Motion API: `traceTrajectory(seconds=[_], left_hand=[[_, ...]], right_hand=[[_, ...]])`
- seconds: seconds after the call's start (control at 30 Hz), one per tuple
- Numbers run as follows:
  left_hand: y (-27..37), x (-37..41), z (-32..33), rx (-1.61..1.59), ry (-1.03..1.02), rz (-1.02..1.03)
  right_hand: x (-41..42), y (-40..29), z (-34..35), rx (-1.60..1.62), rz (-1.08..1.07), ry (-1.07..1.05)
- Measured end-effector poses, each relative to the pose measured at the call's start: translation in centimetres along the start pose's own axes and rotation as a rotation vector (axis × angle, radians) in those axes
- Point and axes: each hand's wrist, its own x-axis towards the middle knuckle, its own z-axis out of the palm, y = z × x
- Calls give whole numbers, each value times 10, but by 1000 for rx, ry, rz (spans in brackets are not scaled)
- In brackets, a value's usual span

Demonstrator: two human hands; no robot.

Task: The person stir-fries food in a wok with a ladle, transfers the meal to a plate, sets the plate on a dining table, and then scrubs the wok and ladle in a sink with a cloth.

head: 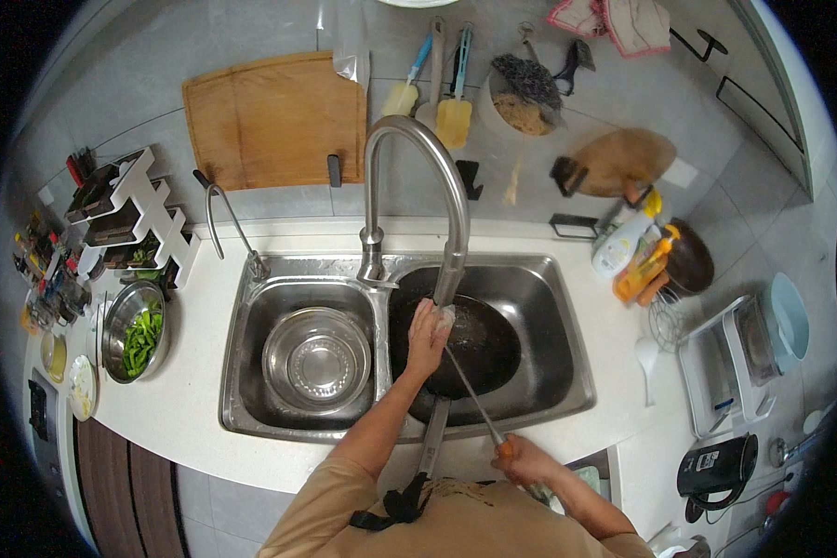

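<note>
Below the faucet spout (pixel 450 275), my left hand (pixel 427 340) is closed about the far end of a long thin metal utensil (pixel 476 399). Something whitish and wet shows at its fingers; I cannot tell if it is water or a cloth. My right hand (pixel 526 460) grips the near end, where an orange-brown handle part shows. The utensil's head is hidden. Under both hands a dark wok (pixel 488 349) lies in the right sink basin (pixel 547 342). Its long handle (pixel 432 436) crosses the front rim towards me.
A metal bowl (pixel 317 359) sits in the left basin (pixel 251 376). Cut green peppers (pixel 141 342) fill a steel bowl (pixel 115 359) on the left counter. Soap bottles (pixel 624 244), a dish rack (pixel 701 376) and a black kettle (pixel 717 464) stand at right. A cutting board (pixel 279 118) hangs behind.
</note>
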Motion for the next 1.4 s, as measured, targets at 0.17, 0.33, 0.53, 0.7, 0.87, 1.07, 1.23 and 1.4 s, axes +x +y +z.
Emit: traceTrajectory(seconds=[0.17, 0.33, 0.53, 0.7, 0.87, 1.07, 1.23, 1.4], left_hand=[[-34, 29, 5, -192, -268, -444], [-34, 27, 15, -95, -333, -559], [-8, 11, 25, 8, -246, -291], [-81, 28, 0, -284, -220, -727], [-61, 40, -12, -528, -281, -1116], [-68, 13, 9, -1667, -384, -791], [-4, 23, 21, -1367, 104, -1335], [-3, 8, 25, -1336, 89, -1266]], right_hand=[[-17, 2, 6, -275, -74, 87], [-6, 22, 11, -510, -169, 172], [-1, 7, 16, -466, -93, 197], [-17, 2, 15, -518, -175, 116], [-22, 14, 18, -508, -181, 153], [7, -3, 30, -612, -204, 378], [50, 1, 33, -587, -163, 447], [66, -6, 49, -619, -179, 461]])
